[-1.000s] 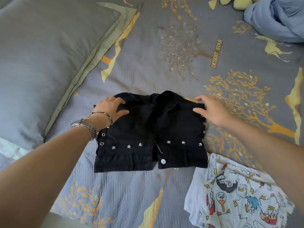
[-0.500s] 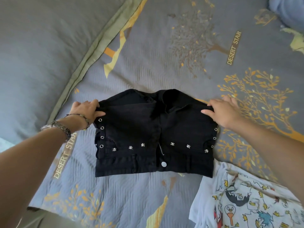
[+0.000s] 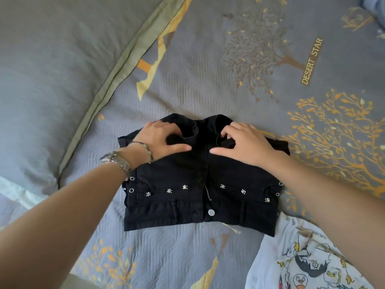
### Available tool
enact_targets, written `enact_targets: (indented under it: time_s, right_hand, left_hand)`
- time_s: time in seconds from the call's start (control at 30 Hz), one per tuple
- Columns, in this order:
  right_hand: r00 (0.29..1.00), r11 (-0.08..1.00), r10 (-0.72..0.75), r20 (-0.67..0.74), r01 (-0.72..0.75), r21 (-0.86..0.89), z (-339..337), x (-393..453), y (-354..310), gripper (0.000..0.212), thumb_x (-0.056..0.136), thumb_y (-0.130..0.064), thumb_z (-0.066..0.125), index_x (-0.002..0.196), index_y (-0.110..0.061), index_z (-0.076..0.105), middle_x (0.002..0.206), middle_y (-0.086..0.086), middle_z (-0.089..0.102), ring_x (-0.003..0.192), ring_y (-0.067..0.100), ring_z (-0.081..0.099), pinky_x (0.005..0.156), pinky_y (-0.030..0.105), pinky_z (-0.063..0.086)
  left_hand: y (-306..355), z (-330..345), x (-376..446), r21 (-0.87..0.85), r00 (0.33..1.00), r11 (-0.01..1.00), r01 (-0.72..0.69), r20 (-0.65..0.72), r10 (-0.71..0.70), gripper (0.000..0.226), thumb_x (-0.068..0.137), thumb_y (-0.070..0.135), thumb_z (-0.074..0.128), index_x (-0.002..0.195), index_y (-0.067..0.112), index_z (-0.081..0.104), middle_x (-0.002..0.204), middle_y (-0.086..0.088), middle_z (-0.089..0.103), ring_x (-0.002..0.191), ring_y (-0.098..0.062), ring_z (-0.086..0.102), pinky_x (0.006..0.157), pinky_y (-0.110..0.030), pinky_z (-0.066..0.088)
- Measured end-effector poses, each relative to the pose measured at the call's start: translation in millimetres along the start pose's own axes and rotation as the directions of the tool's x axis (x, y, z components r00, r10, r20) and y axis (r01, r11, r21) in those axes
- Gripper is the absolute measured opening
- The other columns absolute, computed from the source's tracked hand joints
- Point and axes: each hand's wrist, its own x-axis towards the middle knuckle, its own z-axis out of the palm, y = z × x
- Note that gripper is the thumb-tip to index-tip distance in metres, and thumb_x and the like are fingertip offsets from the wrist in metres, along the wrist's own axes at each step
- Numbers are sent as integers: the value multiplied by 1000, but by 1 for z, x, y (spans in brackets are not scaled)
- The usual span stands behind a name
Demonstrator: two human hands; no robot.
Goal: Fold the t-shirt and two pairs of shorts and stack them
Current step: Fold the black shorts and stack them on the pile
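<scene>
Black denim shorts (image 3: pixel 187 197) with small silver studs lie flat on the bedspread, waistband and button toward me, legs pointing away. My left hand (image 3: pixel 160 140) is on the left leg near the crotch, fingers curled into the fabric at the hem and thumb stretched out. On the right leg, my right hand (image 3: pixel 245 142) lies the same way, fingertips hooked into the cloth by the inner hem. A white garment with cartoon prints (image 3: pixel 302 265) lies at the lower right, its edge under the shorts' right corner.
A large grey pillow (image 3: pixel 52 69) with a green border fills the left side. The grey bedspread (image 3: pixel 229 69) with tree prints stretches beyond the shorts. A bit of blue cloth (image 3: pixel 377 5) shows at the top right corner.
Both hands left the outer side edges of the shorts and came inward to the leg hems near the crotch, where they now grip the fabric. The shorts stay in place.
</scene>
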Motion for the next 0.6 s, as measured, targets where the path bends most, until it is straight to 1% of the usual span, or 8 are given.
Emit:
enact_targets:
  time_s: [0.07, 0.13, 0.2, 0.3, 0.37, 0.5, 0.53, 0.6]
  right_hand:
    - [999, 997, -53, 6, 54, -46, 3, 1, 1, 53, 78, -68, 52, 103, -21, 54, 100, -6, 54, 99, 17, 52, 79, 30, 37]
    - [998, 997, -65, 7, 65, -42, 5, 2, 5, 44, 82, -61, 53, 100, -21, 53, 97, -6, 57, 92, 16, 54, 68, 30, 37]
    - [997, 999, -47, -53, 45, -29, 6, 2, 5, 39, 84, -57, 54, 91, -19, 54, 83, -7, 57, 78, 17, 56, 59, 32, 39]
    - [974, 999, 51, -222, -49, 13, 13, 4, 5, 42, 87, -51, 54, 83, -10, 57, 55, -10, 40, 60, 19, 49, 52, 31, 34]
    - [962, 995, 102, -253, -93, 45, 19, 7, 3, 43, 89, -50, 52, 81, -8, 59, 55, -7, 41, 60, 23, 52, 52, 31, 34]
    - [885, 984, 104, -455, -157, -81, 23, 7, 8, 35, 89, -43, 52, 104, -12, 59, 97, 8, 56, 91, 28, 52, 78, 35, 35]
    - [853, 979, 84, -515, -168, -119, 22, 5, 8, 34, 90, -40, 54, 110, -12, 57, 105, 10, 54, 96, 27, 48, 83, 35, 33]
    - [838, 976, -106, -535, -16, -219, 23, -1, 9, 33, 88, -28, 59, 117, -12, 54, 114, 9, 49, 99, 25, 44, 84, 34, 33]
  left_hand:
    - [2, 9, 6, 55, 998, 997, -47, 47, 45, 69, 70, 74, 40, 101, 17, 62, 81, 5, 53, 95, -19, 52, 87, -33, 36]
    - [-1, 14, 9, 15, 999, 1000, -28, -15, 28, 46, 84, 54, 51, 92, 10, 61, 78, -4, 56, 92, -28, 56, 80, -33, 36]
    - [-8, 15, 11, -52, 996, 997, 55, -62, -58, 37, 86, 45, 54, 87, 9, 57, 75, -7, 57, 86, -32, 58, 72, -33, 39]
    - [-14, 13, 16, -141, 951, 948, 287, -80, -300, 37, 85, 50, 54, 97, 15, 59, 90, -10, 64, 90, -33, 59, 72, -36, 45]
    - [-17, 13, 18, -173, 922, 927, 333, -148, -359, 39, 84, 49, 56, 101, 14, 59, 95, -11, 64, 91, -33, 58, 73, -36, 43]
    - [-20, 16, 9, 52, 851, 989, 137, -517, -91, 31, 84, 34, 62, 101, 9, 55, 107, -12, 58, 97, -30, 50, 78, -34, 36]
    - [-19, 18, 5, 136, 817, 987, 80, -576, 13, 29, 84, 31, 61, 103, 10, 54, 111, -12, 58, 99, -28, 47, 79, -33, 34]
    - [-14, 27, -3, 314, 779, 945, -90, -569, 263, 28, 85, 28, 57, 109, 14, 54, 120, -9, 56, 105, -24, 46, 81, -33, 34]
